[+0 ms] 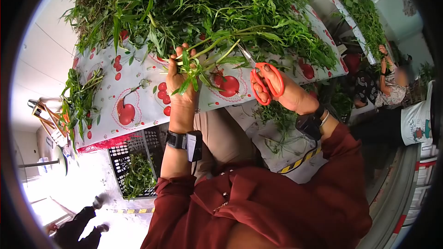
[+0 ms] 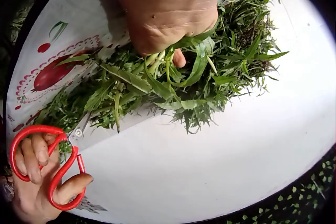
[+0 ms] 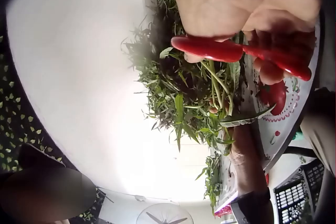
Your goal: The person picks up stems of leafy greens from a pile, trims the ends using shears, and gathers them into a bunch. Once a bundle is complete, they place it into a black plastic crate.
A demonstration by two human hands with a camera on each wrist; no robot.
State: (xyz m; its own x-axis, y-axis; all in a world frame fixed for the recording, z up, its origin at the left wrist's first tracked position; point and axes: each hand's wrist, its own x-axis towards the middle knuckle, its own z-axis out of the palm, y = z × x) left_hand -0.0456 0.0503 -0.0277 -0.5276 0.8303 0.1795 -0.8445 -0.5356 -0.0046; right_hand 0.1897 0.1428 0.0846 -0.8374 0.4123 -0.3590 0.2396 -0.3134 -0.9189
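My left hand [image 1: 176, 85] holds a small bunch of leafy green stems [image 1: 210, 47] by the cut-looking lower ends, close over the table's near side. Its fingers are curled about the stems in the left wrist view, partly hidden by leaves. My right hand [image 1: 291, 94] grips red-handled scissors [image 1: 280, 83], with thumb and fingers through the loops [image 2: 52, 192]. The metal blades [image 1: 247, 54] point toward the stems from the right, and their tips overlap the greenery in the head view. From the right wrist, the red handles [image 3: 210, 50] show beneath the palm.
A big heap of greens [image 1: 194, 0] covers the table's far part. The tablecloth [image 1: 150, 103] has red fruit prints. A smaller bunch [image 1: 80, 94] lies at the left edge. Below stands a black crate [image 1: 116, 168] with greens. Another person [image 1: 392, 87] sits at a second table, right.
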